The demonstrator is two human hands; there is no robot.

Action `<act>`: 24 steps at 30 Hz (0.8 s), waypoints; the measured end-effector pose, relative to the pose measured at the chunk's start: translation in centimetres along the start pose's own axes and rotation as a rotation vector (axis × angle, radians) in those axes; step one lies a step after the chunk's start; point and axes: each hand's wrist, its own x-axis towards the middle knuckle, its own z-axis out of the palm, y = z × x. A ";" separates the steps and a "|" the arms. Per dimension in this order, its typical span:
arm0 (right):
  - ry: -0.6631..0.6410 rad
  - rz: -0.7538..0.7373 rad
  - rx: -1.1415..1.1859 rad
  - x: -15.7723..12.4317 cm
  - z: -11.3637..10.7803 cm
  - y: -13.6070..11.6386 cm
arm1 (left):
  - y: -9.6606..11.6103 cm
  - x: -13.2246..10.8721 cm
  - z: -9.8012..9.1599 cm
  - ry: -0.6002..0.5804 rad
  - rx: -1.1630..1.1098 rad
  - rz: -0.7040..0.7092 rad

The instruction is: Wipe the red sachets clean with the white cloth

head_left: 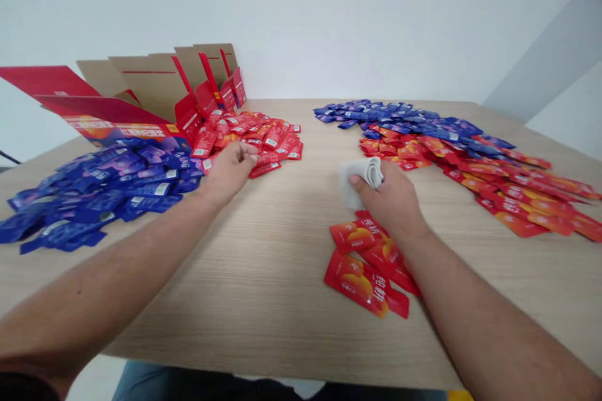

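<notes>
My right hand is closed round a folded whitish-grey cloth, with the thumb pressed on it. Below that hand lie several red sachets with orange fruit pictures, overlapping on the table; the forearm covers part of them. At the near edge of a heap of red sachets, left of the middle, is my left hand. Its fingers are curled in, thumb and fingertips close together, and whatever they may hold cannot be made out. Blue sachets lie heaped beside the left forearm.
Several open red cardboard boxes stand in a row at the back left, flaps raised. Along the right lie blue sachets and a long spread of red-orange sachets. The wooden table meets a pale wall behind.
</notes>
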 end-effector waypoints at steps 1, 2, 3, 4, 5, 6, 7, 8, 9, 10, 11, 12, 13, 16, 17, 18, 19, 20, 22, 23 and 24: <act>0.016 0.009 0.011 0.1 0.0 0.1 | 0.3 -1.7 0.9 -0.085 -0.004 0.034; 0.024 0.013 0.029 0.2 0.0 0.2 | 0.8 -3.4 1.7 -0.154 0.001 0.054; 0.040 0.013 0.046 0.3 0.0 0.4 | 1.3 -5.1 2.5 -0.227 0.028 0.064; 0.045 0.012 0.061 0.5 0.0 0.6 | 2.0 -6.6 3.1 -0.304 0.066 0.073; 0.053 0.011 0.066 0.6 0.0 0.7 | 2.7 -7.9 3.6 -0.386 0.109 0.089; 0.062 0.013 0.068 0.7 0.0 0.9 | 3.4 -9.1 4.1 -0.449 0.143 0.115; 0.066 0.015 0.065 0.8 0.1 1.0 | 4.0 -10.1 4.6 -0.505 0.177 0.156; 0.068 0.016 0.060 0.8 0.1 1.1 | 4.5 -10.9 5.1 -0.549 0.209 0.207; 0.067 0.014 0.055 0.9 0.1 1.2 | 4.9 -11.4 5.7 -0.581 0.240 0.258; 0.063 0.008 0.051 0.9 0.2 1.2 | 5.2 -11.8 6.3 -0.609 0.270 0.304; 0.059 0.002 0.049 0.9 0.2 1.2 | 5.3 -12.0 6.9 -0.630 0.298 0.336; 0.056 -0.003 0.047 0.9 0.2 1.2 | 5.4 -12.1 7.6 -0.643 0.324 0.356; 0.055 -0.007 0.045 0.9 0.2 1.2 | 5.4 -12.0 8.3 -0.654 0.354 0.364; 0.056 -0.009 0.040 0.8 0.2 1.1 | 5.2 -11.5 10.5 -0.668 0.485 0.393; 0.057 -0.010 0.039 0.8 0.1 1.0 | 5.2 -11.4 11.1 -0.668 0.538 0.414; 0.058 -0.012 0.038 0.8 0.1 1.0 | 5.3 -11.4 11.7 -0.665 0.589 0.436; 0.060 -0.015 0.038 0.8 0.1 0.9 | 5.3 -11.3 12.3 -0.662 0.633 0.460; 0.058 -0.020 0.039 0.8 0.1 0.9 | 5.5 -11.4 12.7 -0.658 0.669 0.485; 0.058 -0.025 0.041 0.7 0.1 0.9 | 5.7 -11.4 13.5 -0.648 0.719 0.514; 0.058 -0.020 0.043 0.7 0.1 0.9 | 5.9 -11.4 13.8 -0.649 0.731 0.513; 0.063 -0.011 0.042 0.7 0.1 0.9 | 5.9 -11.3 14.0 -0.652 0.736 0.497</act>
